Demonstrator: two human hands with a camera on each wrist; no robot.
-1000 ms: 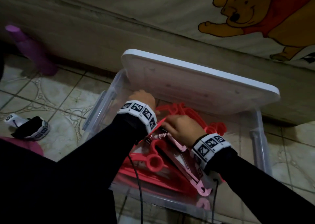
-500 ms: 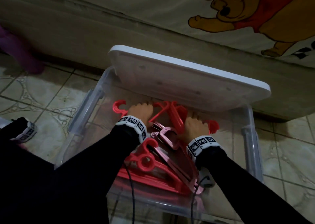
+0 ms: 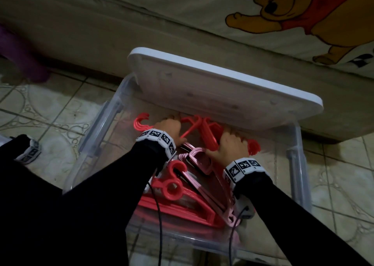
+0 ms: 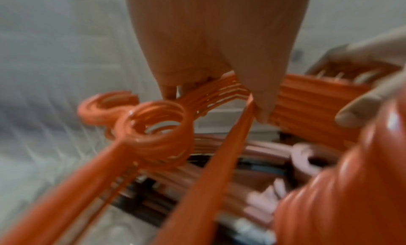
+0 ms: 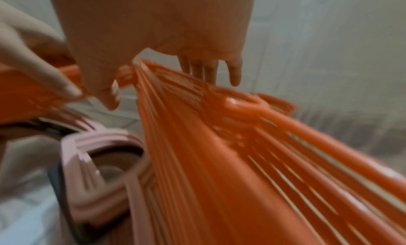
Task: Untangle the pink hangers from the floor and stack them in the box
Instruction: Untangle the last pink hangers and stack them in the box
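Coral hangers (image 3: 204,132) at frame centre, inside the clear box (image 3: 297,164), are gripped by left hand (image 3: 172,129) and right hand (image 3: 232,144).

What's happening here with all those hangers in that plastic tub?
A person is packing plastic hangers into a clear storage box on the tiled floor, its white lid propped open at the back. Both hands are inside: the left hand and right hand each grip a bundle of coral-red hangers near the far wall. More red hangers and some pale pink hangers already lie stacked beneath.
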